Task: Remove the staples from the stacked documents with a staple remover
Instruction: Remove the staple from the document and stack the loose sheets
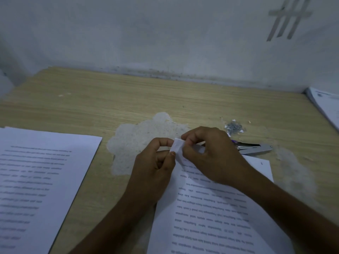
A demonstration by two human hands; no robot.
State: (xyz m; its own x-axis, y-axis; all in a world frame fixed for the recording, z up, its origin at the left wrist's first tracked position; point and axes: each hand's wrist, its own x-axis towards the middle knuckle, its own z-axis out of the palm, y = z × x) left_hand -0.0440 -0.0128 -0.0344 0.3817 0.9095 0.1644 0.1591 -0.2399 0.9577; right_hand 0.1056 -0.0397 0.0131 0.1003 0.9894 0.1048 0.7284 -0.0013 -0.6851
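Note:
A stapled document (pixel 211 213) lies on the wooden desk in front of me, printed text upside down. Its far left corner (pixel 177 146) is lifted off the desk. My left hand (pixel 156 167) pinches that corner between thumb and forefinger. My right hand (pixel 209 153) pinches the same corner from the right side. No staple is visible between the fingers. A grey metal stapler-like tool (pixel 255 148) with a purple end lies on the desk just behind my right hand. A small pile of pulled staples and paper bits (pixel 233 126) sits beyond it.
A second stack of printed sheets (pixel 42 180) lies at the left. Another paper stack (pixel 324 105) pokes in at the far right edge. The desk (pixel 91 99) has a worn pale patch (pixel 143 140) in its middle and meets a white wall at the back.

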